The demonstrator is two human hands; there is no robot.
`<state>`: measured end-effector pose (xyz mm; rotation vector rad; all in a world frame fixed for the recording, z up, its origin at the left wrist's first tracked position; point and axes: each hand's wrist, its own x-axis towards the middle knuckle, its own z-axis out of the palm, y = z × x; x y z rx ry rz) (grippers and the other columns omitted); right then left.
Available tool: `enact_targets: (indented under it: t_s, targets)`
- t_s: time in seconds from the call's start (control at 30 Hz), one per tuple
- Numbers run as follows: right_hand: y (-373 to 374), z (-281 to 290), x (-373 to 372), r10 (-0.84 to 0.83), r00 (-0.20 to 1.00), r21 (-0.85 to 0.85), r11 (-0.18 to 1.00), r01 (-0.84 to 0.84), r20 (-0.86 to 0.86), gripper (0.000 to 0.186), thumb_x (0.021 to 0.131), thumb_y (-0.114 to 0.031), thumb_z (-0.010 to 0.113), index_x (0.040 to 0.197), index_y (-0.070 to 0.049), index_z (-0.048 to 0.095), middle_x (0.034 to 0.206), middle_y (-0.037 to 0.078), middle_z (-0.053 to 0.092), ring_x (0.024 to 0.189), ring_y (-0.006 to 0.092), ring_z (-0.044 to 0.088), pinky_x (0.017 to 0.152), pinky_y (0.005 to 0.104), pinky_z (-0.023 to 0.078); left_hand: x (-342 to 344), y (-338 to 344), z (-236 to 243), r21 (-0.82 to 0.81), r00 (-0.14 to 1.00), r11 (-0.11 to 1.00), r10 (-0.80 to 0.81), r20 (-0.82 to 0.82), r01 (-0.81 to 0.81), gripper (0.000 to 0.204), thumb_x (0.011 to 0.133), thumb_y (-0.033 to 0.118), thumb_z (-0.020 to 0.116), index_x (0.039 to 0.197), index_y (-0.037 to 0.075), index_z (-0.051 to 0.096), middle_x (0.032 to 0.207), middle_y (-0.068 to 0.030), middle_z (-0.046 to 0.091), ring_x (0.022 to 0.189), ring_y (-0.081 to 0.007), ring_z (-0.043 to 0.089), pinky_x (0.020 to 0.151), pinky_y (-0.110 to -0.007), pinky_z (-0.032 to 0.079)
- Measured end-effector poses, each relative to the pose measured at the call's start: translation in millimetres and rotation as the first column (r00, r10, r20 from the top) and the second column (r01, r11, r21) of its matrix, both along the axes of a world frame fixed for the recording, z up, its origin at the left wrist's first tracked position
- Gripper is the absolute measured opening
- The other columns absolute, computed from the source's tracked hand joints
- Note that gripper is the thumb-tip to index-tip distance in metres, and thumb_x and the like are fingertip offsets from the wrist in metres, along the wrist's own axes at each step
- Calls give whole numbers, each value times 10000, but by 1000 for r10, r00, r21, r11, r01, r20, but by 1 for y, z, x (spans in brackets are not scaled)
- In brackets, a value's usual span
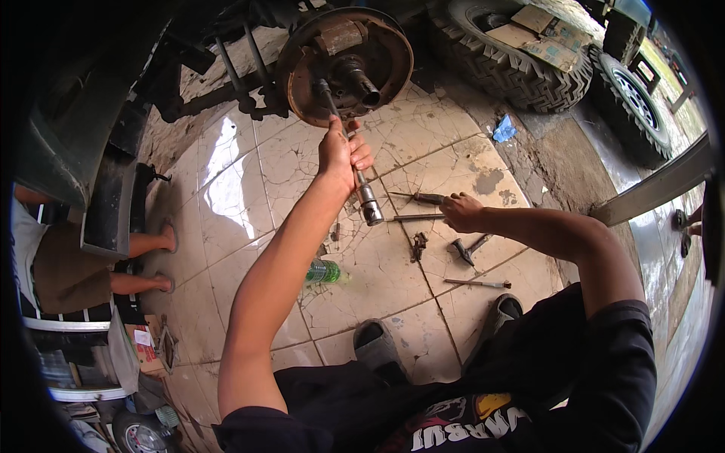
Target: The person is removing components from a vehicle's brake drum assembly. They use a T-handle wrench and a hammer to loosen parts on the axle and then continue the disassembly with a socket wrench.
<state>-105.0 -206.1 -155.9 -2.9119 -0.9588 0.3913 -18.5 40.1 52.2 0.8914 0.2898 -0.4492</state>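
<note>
My left hand (343, 155) is wrapped round the long steel shaft of a socket wrench (368, 205). Its lower end carries a shiny socket, and its far end reaches the rusty brake assembly (313, 64) beside the protruding axle hub (361, 84). On the right, my right hand (461, 212) is closed low over the floor tools. A black-handled screwdriver-like tool (429, 198) and a dark metal bar (418, 217) both run toward its fingers; which one it grips, I cannot tell. Below it lie a hammer (470, 251) and a thin brush-like tool (479, 284).
A small rusty part (419, 245) and a green bottle (323, 272) lie on the cracked tile floor (377, 291). Large tyres (513, 64) stand at the back right, cardboard on one. Another person's legs (143, 245) show at left. A blue wrapper (504, 128) lies behind my right hand.
</note>
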Motion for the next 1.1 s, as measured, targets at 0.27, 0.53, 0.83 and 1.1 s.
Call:
enact_targets:
  t_s: [0.27, 0.53, 0.83, 1.1]
  targets:
    - [-1, -28, 28, -222, 974, -15, 975, 222, -38, 322, 835, -266, 556, 994, 14, 566, 1023, 175, 582, 981, 307, 568, 815, 415, 462, -6, 8, 1, 3, 1000, 1000, -5, -18, 5, 411, 970, 456, 323, 884, 84, 473, 482, 47, 268, 330, -61, 200, 294, -207, 183]
    - [-37, -19, -12, 197, 833, -167, 931, -323, -517, 467, 724, -448, 668, 979, -61, 606, 990, 148, 612, 946, 315, 596, 750, 426, 497, -6, 11, 5, -75, 1000, 997, -17, -16, 15, 387, 970, 432, 348, 900, 72, 470, 485, 47, 275, 333, -54, 201, 296, -200, 183]
    - [-81, -57, -60, 131, 939, -14, 990, -143, -319, 193, 821, -124, 538, 1005, -79, 502, 945, 109, 502, 955, 279, 530, 838, 426, 443, 2, 14, 1, -60, 998, 996, -64, -12, 63, 446, 961, 503, 299, 885, 95, 462, 490, 54, 261, 348, -59, 192, 328, -216, 185]
    - [-13, 59, -61, 258, 966, 456, 861, -226, -9, 231, 864, -239, 585, 946, -67, 454, 807, 92, 503, 555, 278, 552, 416, 369, 431, 1, 15, -1, -36, 998, 998, -57, -21, 57, 427, 965, 486, 305, 878, 98, 460, 487, 52, 258, 346, -59, 196, 326, -214, 186]
